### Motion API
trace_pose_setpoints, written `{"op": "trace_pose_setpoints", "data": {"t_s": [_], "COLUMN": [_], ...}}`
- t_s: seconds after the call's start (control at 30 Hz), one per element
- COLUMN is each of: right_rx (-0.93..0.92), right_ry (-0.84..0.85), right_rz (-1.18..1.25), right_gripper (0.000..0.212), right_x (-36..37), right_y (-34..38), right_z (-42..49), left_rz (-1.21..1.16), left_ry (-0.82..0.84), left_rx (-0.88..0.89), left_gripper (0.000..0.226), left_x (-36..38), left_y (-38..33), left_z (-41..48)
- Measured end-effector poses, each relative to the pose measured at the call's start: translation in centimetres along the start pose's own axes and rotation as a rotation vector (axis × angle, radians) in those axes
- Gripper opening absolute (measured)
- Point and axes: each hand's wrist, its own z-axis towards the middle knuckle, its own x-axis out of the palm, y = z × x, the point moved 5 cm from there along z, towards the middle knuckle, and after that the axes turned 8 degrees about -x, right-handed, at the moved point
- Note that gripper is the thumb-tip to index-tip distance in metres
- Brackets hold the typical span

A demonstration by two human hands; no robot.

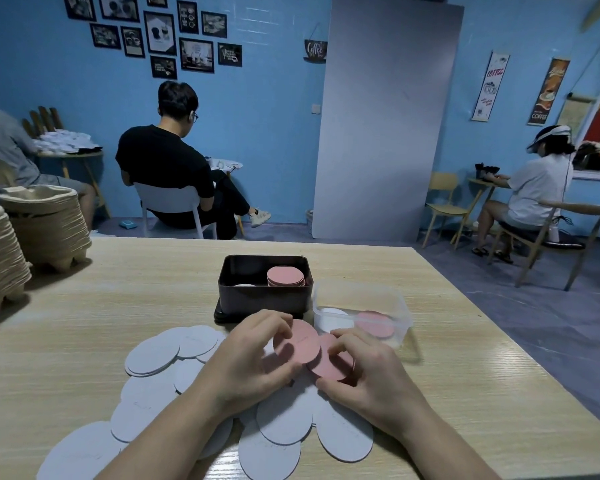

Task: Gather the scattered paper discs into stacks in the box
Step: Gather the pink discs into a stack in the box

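Box (262,297) on worktop (465,393) holds pink stack (285,277) at its right end. Just in front of box: left hand (253,355) pinches one pink disc (297,344); right hand (368,372) grips overlapped pink discs (329,367). White discs (153,355) lie scattered nearer than box.

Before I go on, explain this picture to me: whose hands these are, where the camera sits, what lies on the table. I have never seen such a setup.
No machine here: a person wears one camera on the head, looking down at their own hands. The left hand pinches a pink disc; the right hand holds a few more pink discs. White discs lie scattered, overlapping, on the wooden table. Behind them stands a dark box with a pink stack inside; beside it, a clear tub holding more discs.
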Motion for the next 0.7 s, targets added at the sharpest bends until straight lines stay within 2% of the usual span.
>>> {"op": "trace_pose_setpoints", "data": {"t_s": [0.17,0.37,0.53,0.7], "right_rx": [-0.053,-0.151,-0.173,-0.136], "right_ry": [-0.013,0.028,0.017,-0.034], "right_rz": [0.029,0.035,0.059,0.069], "right_gripper": [0.045,0.039,0.032,0.029], "right_x": [0.1,0.4,0.2,-0.5], "right_y": [0.3,0.8,0.9,1.0], "right_z": [0.0,0.1,0.2,0.0], "left_rz": [0.059,0.142,0.146,0.071], "left_ry": [0.008,-0.017,0.011,0.041], "left_rx": [0.046,0.174,0.177,0.084], "left_gripper": [0.031,0.027,0.026,0.028], "left_x": [0.9,1.2,1.5,1.4], "left_y": [-0.3,-1.5,-1.2,-0.3], "left_z": [0.1,-0.1,-0.2,-0.3]}}
